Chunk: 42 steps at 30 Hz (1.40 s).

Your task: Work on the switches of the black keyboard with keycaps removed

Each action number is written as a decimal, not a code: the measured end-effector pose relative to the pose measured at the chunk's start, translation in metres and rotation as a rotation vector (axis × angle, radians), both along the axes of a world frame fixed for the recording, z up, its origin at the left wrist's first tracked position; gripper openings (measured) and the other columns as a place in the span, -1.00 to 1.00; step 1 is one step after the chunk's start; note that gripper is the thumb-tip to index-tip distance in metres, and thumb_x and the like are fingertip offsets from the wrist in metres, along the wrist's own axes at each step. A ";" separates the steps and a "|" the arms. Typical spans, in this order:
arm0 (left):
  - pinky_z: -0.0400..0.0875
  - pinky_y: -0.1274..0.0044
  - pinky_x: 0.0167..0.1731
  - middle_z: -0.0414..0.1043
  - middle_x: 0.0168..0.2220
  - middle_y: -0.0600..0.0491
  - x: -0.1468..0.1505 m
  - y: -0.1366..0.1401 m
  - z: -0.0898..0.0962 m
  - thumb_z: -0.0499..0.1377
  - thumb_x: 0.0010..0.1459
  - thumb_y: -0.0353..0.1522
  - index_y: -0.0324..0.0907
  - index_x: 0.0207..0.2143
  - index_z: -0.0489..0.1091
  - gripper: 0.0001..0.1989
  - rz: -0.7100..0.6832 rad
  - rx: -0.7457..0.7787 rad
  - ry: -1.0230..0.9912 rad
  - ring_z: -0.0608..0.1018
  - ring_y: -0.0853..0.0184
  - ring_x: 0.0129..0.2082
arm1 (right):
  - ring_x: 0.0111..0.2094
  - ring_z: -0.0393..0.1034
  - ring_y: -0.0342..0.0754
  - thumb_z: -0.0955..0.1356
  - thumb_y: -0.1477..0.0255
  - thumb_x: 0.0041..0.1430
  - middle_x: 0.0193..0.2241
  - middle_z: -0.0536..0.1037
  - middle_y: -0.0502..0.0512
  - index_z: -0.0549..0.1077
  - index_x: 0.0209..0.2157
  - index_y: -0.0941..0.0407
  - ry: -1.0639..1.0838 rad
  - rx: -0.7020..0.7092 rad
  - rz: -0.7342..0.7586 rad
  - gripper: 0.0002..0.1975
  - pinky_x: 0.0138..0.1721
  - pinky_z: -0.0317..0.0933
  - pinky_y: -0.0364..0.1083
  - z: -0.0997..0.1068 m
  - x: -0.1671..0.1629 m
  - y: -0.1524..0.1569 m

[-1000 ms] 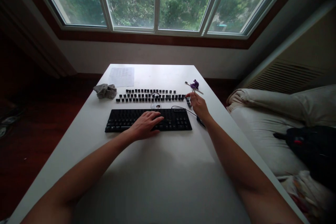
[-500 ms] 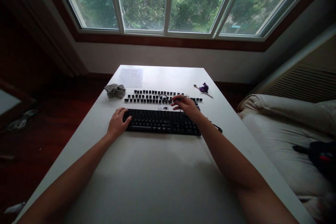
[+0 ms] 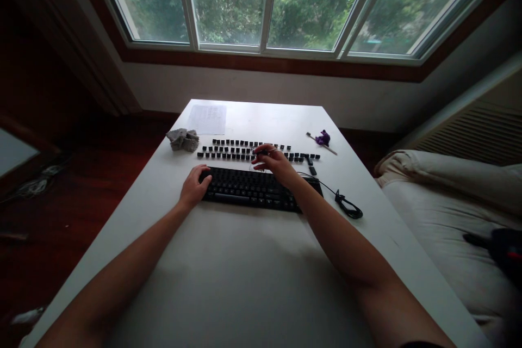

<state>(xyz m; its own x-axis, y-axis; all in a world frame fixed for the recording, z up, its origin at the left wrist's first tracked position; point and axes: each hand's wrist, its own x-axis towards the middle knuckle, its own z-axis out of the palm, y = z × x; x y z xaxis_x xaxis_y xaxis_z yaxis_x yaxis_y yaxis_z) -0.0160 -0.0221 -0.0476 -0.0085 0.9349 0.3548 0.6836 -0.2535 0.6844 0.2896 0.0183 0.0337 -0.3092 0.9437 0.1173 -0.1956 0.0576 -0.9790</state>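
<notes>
A black computer keyboard (image 3: 244, 196) lies flat on the white table. My left hand (image 3: 196, 185) grips its left end, thumb on top and fingers around the far corner. Above the keyboard's far edge, my right hand (image 3: 274, 163) pinches a small dark thing (image 3: 261, 153) with thin wires at its back; blur hides its exact kind. Beyond the keyboard, black keycaps (image 3: 226, 150) stand in rows, partly hidden by my right hand. A few larger keycaps (image 3: 312, 170) lie at the right of the rows.
The keyboard's coiled cable (image 3: 349, 207) rests at the right. A crumpled grey cloth (image 3: 182, 140) sits at the left, near a printed sheet (image 3: 207, 119). A brush (image 3: 331, 149) and purple thing (image 3: 323, 137) lie at the far right. A cushioned seat (image 3: 424, 217) flanks the table.
My right hand has moved left over the keyboard's far edge, still pinching the small dark thing. The view has shifted slightly, and the coiled cable shows more. My left hand stays on the keyboard.
</notes>
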 end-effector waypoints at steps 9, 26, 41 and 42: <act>0.25 0.30 0.26 0.46 0.13 0.01 -0.018 0.003 -0.004 0.06 0.20 -0.35 -0.11 -0.07 0.48 -0.70 -0.043 -0.090 -0.193 0.46 0.17 0.16 | -0.39 0.58 -0.06 0.42 0.40 0.12 -0.44 0.45 -0.06 0.35 -0.18 0.10 0.028 -0.090 0.074 -0.76 -0.35 0.50 -0.06 -0.010 -0.037 0.013; 0.37 0.37 0.03 0.52 -0.05 0.00 -0.061 0.015 0.007 0.13 0.22 -0.24 -0.08 -0.07 0.51 -0.71 -0.228 -0.069 0.148 0.51 0.18 -0.02 | -0.41 0.40 -0.10 0.31 0.43 0.23 -0.45 0.54 -0.01 0.49 -0.26 0.11 -0.667 0.462 0.156 -0.88 -0.34 0.16 -0.16 -0.024 -0.139 0.013; 0.35 0.33 0.08 0.56 -0.04 -0.01 -0.072 0.023 -0.003 0.13 0.23 -0.13 -0.06 -0.08 0.56 -0.65 -0.216 -0.069 0.178 0.51 0.14 -0.01 | -0.53 0.38 -0.15 0.32 0.42 0.18 -0.59 0.50 -0.07 0.44 -0.43 0.14 -0.714 0.371 0.273 -0.87 -0.41 0.14 -0.20 -0.030 -0.172 0.042; 0.35 0.33 0.07 0.56 -0.05 -0.02 -0.072 0.024 -0.004 0.13 0.22 -0.12 -0.07 -0.10 0.57 -0.65 -0.207 -0.066 0.171 0.51 0.13 -0.02 | -0.55 0.38 -0.15 0.31 0.42 0.18 -0.60 0.50 -0.07 0.43 -0.43 0.14 -0.696 0.366 0.288 -0.87 -0.43 0.15 -0.20 -0.032 -0.174 0.043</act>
